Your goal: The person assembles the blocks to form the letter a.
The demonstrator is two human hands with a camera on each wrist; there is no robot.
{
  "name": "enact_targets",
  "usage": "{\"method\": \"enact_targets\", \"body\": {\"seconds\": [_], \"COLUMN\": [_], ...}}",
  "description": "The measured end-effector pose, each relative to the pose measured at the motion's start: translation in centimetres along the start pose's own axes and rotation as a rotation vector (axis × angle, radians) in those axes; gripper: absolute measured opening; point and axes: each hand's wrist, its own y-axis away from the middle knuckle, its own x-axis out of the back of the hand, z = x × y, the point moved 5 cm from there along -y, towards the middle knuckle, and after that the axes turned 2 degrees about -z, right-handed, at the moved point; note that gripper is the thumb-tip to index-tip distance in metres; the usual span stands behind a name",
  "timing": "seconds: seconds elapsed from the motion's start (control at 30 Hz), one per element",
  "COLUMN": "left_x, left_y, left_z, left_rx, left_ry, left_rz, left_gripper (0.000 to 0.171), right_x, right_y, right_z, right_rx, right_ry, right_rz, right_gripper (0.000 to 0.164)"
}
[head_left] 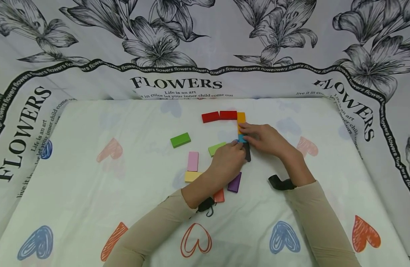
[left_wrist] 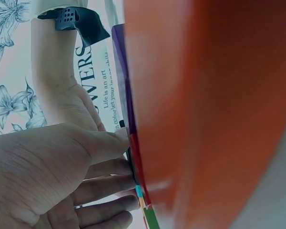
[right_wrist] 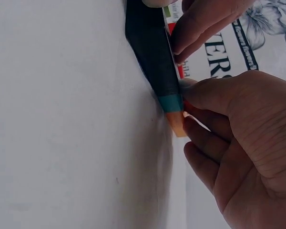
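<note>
On the cloth, a row runs away from me: a black block (head_left: 247, 152), a short visible piece of a blue block (head_left: 242, 138) and an orange block (head_left: 241, 118). My left hand (head_left: 226, 161) pinches the black block close to the blue one; its fingers hide part of it. From the right side my right hand (head_left: 269, 141) touches the row, thumb by the blue block (right_wrist: 170, 103) and fingers over the orange block (right_wrist: 176, 124). Two red blocks (head_left: 228, 115) extend left from the row's far end.
Around my left hand lie a light green block (head_left: 216, 149), a pink block (head_left: 193, 161), a yellow block (head_left: 192, 176), a purple block (head_left: 234, 182) and an orange-red block (head_left: 219, 195). A green block (head_left: 180, 140) lies apart at left. Black wrist cameras (head_left: 281, 183) hang near the cloth.
</note>
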Motion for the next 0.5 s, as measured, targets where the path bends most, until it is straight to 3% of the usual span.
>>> {"method": "enact_targets", "body": {"seconds": [0.2, 0.5], "left_x": [0.11, 0.54], "left_y": [0.15, 0.81], "left_z": [0.12, -0.80], "left_rx": [-0.016, -0.036], "left_ry": [-0.027, 0.043], "left_rz": [0.025, 0.059], "left_gripper": [0.046, 0.048], "right_x": [0.16, 0.13], "right_y": [0.12, 0.16], "right_z": [-0.16, -0.29], "right_rx": [-0.009, -0.004], "right_ry": [-0.007, -0.026], "right_rz": [0.000, -0.002], "right_gripper": [0.045, 0.044]}}
